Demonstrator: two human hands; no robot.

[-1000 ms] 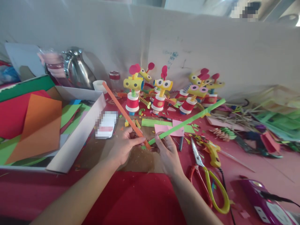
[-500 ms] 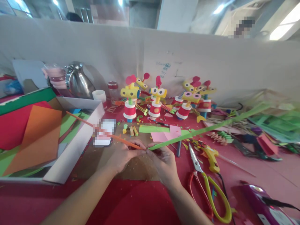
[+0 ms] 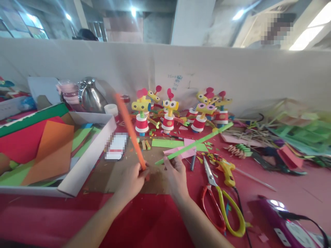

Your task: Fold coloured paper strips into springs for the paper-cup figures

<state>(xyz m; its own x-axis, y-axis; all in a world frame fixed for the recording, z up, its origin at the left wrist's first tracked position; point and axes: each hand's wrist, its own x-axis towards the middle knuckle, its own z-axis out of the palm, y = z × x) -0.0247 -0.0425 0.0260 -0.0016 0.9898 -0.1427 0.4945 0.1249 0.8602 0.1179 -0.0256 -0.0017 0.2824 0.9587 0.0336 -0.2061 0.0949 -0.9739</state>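
Observation:
My left hand (image 3: 133, 181) pinches an orange paper strip (image 3: 130, 129) near its lower end; the strip stands steeply, leaning left, blurred by motion. Between the thumb and fingers of my right hand (image 3: 177, 175) is a green paper strip (image 3: 201, 140), slanting up to the right. The two strips are apart, over a brown cardboard sheet (image 3: 113, 179). Behind my hands lie pink paper pieces (image 3: 184, 152) and a light green paper strip (image 3: 165, 143). Small folded paper springs (image 3: 145, 144) rest on the cardboard's far part.
Paper-cup robot figures (image 3: 169, 120) stand along the back. A white box (image 3: 88, 162) of coloured paper is on the left, beside a phone (image 3: 117, 146). Scissors (image 3: 210, 175), a yellow glue gun (image 3: 228, 172) and a purple device (image 3: 289, 220) lie right. A steel jug (image 3: 91, 96) stands back left.
The strip ends, together half a second ago, have separated. My left hand has turned the orange strip steeply upright. The green strip has shifted left in my right hand.

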